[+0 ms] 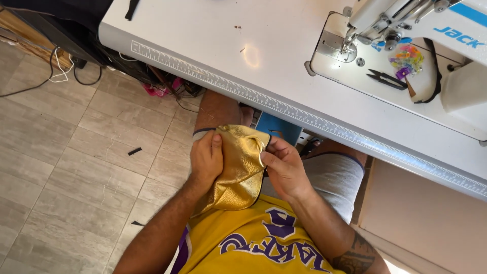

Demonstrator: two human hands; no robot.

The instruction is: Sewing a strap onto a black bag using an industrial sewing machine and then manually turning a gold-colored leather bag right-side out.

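Note:
A piece of shiny gold leather-like fabric (238, 175) lies over my lap, below the table edge. My left hand (206, 160) grips its left side, thumb pressed on the top corner. My right hand (284, 167) pinches the fabric's right edge between thumb and fingers. Both hands hold the piece up in front of my yellow jersey.
A white sewing table (213, 40) with a ruler strip along its near edge spans the top. A white sewing machine (406, 30) sits at the right, with black thread snips (386, 78) and several coloured clips (407, 58) on its bed. Tiled floor with cables lies left.

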